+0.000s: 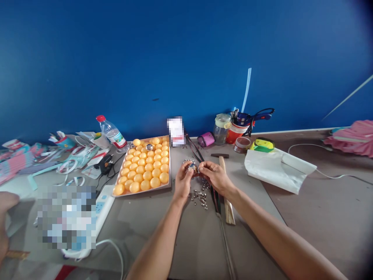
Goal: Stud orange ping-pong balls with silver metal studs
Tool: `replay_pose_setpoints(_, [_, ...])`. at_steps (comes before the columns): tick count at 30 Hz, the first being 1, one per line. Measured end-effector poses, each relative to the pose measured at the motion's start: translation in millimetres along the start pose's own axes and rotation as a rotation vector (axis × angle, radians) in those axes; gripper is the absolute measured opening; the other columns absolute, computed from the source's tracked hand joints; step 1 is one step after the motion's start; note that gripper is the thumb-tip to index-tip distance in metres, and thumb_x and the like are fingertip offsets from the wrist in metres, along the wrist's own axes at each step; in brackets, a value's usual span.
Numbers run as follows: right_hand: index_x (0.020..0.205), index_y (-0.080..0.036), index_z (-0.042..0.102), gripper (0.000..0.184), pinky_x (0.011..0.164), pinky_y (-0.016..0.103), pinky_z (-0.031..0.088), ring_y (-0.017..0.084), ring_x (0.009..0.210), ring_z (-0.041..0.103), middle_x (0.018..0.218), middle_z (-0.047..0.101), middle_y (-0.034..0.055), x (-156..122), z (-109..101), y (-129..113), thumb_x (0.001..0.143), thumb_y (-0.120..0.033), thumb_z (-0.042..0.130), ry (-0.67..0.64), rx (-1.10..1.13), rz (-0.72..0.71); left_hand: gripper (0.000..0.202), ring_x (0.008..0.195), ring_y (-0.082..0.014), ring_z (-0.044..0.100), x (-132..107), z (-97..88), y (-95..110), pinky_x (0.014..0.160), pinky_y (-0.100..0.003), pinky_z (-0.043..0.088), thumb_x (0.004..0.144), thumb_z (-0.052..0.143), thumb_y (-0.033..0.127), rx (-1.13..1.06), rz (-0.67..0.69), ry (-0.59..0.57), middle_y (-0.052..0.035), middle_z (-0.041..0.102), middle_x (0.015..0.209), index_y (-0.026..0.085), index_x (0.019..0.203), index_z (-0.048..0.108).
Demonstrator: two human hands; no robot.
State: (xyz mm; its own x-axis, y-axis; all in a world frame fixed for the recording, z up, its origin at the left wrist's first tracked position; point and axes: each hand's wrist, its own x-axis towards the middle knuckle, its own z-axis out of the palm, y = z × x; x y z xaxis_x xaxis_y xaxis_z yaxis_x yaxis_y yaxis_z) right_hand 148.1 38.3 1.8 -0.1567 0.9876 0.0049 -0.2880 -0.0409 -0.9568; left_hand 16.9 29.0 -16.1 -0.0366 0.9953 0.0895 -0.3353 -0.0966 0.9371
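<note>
My left hand (pixel 182 182) is closed around a small ball (pixel 192 167) whose surface is dotted with shiny silver pieces. Against the ball's right side, my right hand (pixel 217 175) pinches with thumb and fingertips; whatever sits between them is too small to make out. Below the hands, a scatter of silver beads or studs (pixel 200 197) lies on the table. To the left stands a shallow box (pixel 170 165) filled with rows of orange balls (pixel 148 167). One ball in its back part is silver-covered (pixel 149 147).
A hammer (pixel 229 206) and dark straps (pixel 215 200) lie by my right hand. Behind are a purple roll (pixel 206 139), a jar (pixel 223 126) and a red cup of tools (pixel 237 132). White paper (pixel 276 171) lies right; a bottle (pixel 115 136) and power strip (pixel 105 204) left. Another person's arm (pixel 7 202) shows.
</note>
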Motion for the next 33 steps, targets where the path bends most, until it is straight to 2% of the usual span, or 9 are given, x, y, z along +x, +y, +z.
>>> replay_pose_setpoints(9, [0.071,-0.017,0.059,0.020,0.054,0.023,0.029,0.008,0.055,0.042,0.061,0.053,-0.0043,2,-3,2,0.068,-0.034,0.067,-0.033,-0.062,0.074,0.036,0.103,-0.0211,0.056,-1,-2.5,3,0.088,-0.032,0.045,0.079,0.059,0.041,0.248,0.058,-0.018,-0.0074,0.061,0.112,0.019,0.108,0.060])
replay_pose_setpoints(14, [0.069,-0.017,0.058,0.018,0.054,0.023,0.031,0.008,0.053,0.042,0.057,0.051,-0.0050,2,-2,2,0.067,-0.032,0.066,-0.005,-0.066,0.076,0.038,0.100,-0.0214,0.056,-4,-0.4,12,0.089,-0.033,0.043,0.079,0.057,0.044,0.384,0.115,-0.038,-0.0077,0.062,0.109,0.019,0.108,0.060])
replay_pose_setpoints(22, [0.066,-0.019,0.049,0.020,0.051,0.023,0.031,0.009,0.050,0.043,0.054,0.050,-0.0062,1,2,4,0.066,-0.031,0.065,0.107,-0.118,0.040,0.038,0.092,-0.0213,0.057,-5,0.6,8,0.085,-0.032,0.042,0.075,0.063,0.042,0.368,0.115,-0.039,-0.0074,0.064,0.103,0.021,0.106,0.063])
replay_pose_setpoints(26, [0.066,-0.020,0.048,0.018,0.051,0.023,0.031,0.010,0.050,0.043,0.052,0.049,-0.0068,0,5,2,0.067,-0.030,0.062,0.095,-0.194,0.027,0.036,0.095,-0.0217,0.056,-4,0.3,9,0.088,-0.033,0.042,0.073,0.066,0.039,0.284,0.067,-0.012,-0.0061,0.065,0.102,0.022,0.105,0.064])
replay_pose_setpoints(29, [0.064,-0.020,0.047,0.018,0.051,0.023,0.031,0.010,0.049,0.043,0.050,0.048,-0.0070,-1,7,2,0.068,-0.030,0.062,0.104,-0.216,0.021,0.033,0.101,-0.0222,0.055,-4,0.6,12,0.092,-0.032,0.039,0.073,0.066,0.037,0.271,0.103,0.016,-0.0063,0.064,0.106,0.022,0.102,0.065])
replay_pose_setpoints(33, [0.063,-0.019,0.047,0.024,0.050,0.023,0.030,0.009,0.049,0.041,0.051,0.047,-0.0070,-1,7,3,0.067,-0.035,0.065,0.112,-0.141,0.029,0.032,0.102,-0.0227,0.055,-5,2.2,13,0.093,-0.033,0.038,0.075,0.064,0.035,0.345,0.150,-0.017,-0.0077,0.064,0.107,0.021,0.103,0.065])
